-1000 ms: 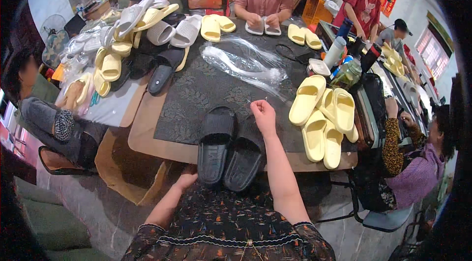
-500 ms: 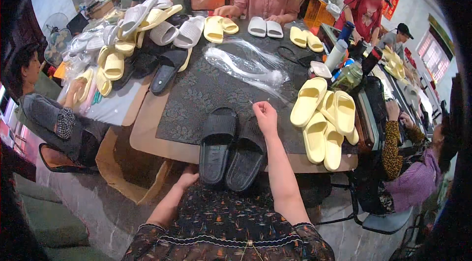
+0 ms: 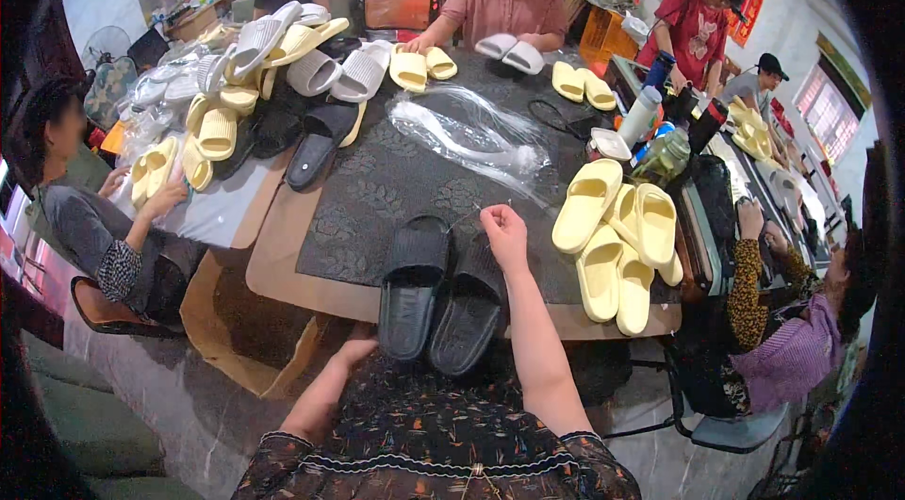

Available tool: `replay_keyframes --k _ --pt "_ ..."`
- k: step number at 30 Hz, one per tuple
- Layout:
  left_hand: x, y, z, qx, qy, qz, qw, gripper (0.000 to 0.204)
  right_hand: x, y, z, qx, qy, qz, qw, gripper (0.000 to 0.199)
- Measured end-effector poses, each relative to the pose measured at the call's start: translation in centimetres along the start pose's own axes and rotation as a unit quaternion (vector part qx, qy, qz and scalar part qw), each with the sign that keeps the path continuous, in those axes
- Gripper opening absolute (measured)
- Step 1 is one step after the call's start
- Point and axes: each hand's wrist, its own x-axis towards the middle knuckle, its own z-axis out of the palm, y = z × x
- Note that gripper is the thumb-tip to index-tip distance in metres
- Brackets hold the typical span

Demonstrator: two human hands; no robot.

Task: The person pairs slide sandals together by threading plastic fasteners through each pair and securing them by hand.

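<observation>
A pair of black slides, one slide (image 3: 415, 297) and its mate (image 3: 467, 316), lies side by side at the table's near edge, heels toward me. My left hand (image 3: 358, 349) is low beside the left heel, its fingers hidden behind the slides and table edge. Just above the right slide's strap, my right hand (image 3: 504, 231) is closed in a pinch. A thin, pale strand shows at its fingertips, running toward the slides; its far end is too fine to trace. Farther up the dark mat lies a bundle of clear plastic strands (image 3: 471, 137).
Several pale yellow slides (image 3: 600, 269) are piled to my right, near bottles (image 3: 641, 114). A heap of white, yellow and black slides (image 3: 222, 128) covers the left table. An open cardboard box (image 3: 236, 321) stands below left. Other people sit or stand around the tables.
My right hand has dipped slightly, still pinched. Across the table, a person's white slides have become tilted. The person at left now has both hands at a yellow pair.
</observation>
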Motion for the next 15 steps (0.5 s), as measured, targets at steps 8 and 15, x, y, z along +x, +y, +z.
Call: replay_keyframes --k 8,15 --pt "5.0 -7.5 -0.8 -0.089 0.092 0.214 0.969 0.060 -0.2 -1.0 0.4 0.023 -0.010 0.005 1.000 0.013" --pt "-1.1 -3.5 -2.4 0.230 0.267 0.104 0.930 0.046 -0.2 -1.4 0.4 -0.018 0.000 0.007 1.000 0.013"
